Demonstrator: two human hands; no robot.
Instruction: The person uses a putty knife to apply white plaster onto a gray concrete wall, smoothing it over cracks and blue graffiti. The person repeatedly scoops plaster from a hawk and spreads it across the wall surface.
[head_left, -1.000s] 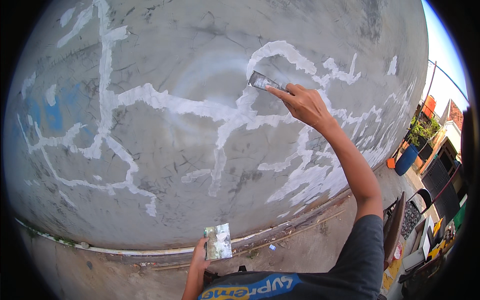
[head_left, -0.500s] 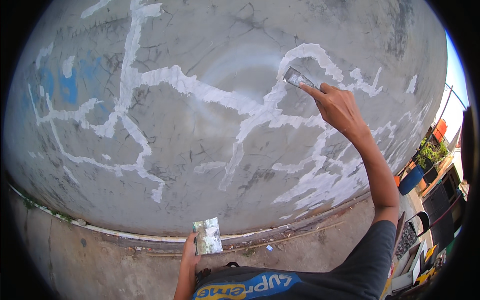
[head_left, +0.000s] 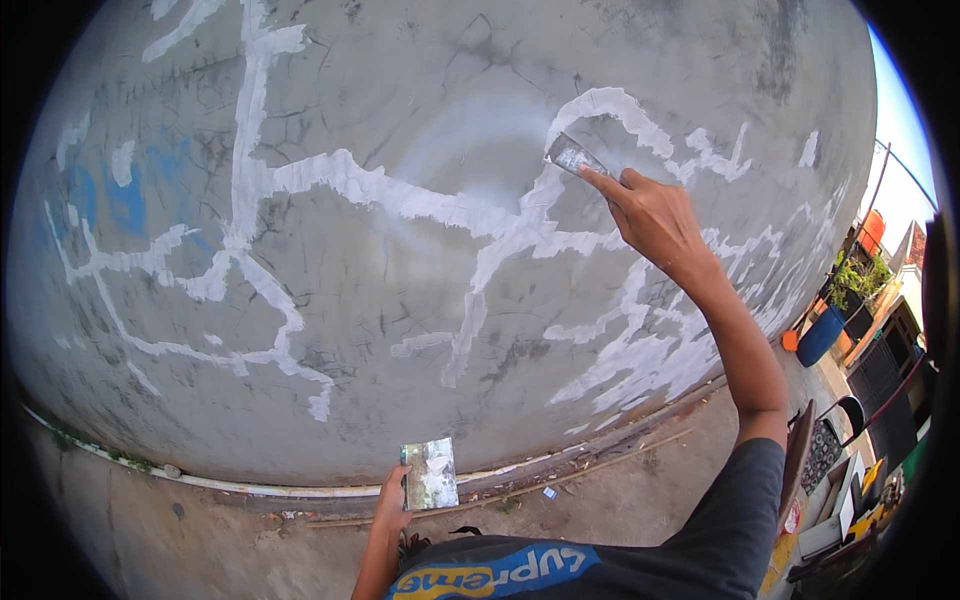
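A flat, smeared scraper (head_left: 577, 153) is held at a curved band of ragged white filler (head_left: 605, 103) on the scuffed grey wall (head_left: 370, 285), its handle clamped in the fingers of the right hand (head_left: 655, 215). A square, stained plate (head_left: 430, 478) with a white dab is gripped by its edge in the left hand (head_left: 392, 497). Patched wall is partly hidden by the right forearm (head_left: 745, 345). Below, a pale pipe (head_left: 300, 491) is laid; a blue barrel (head_left: 821, 335) is seen far right.

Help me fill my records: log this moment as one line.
right hand: holds scraper at white-patched wall | left hand: holds flat plate bearing white smear
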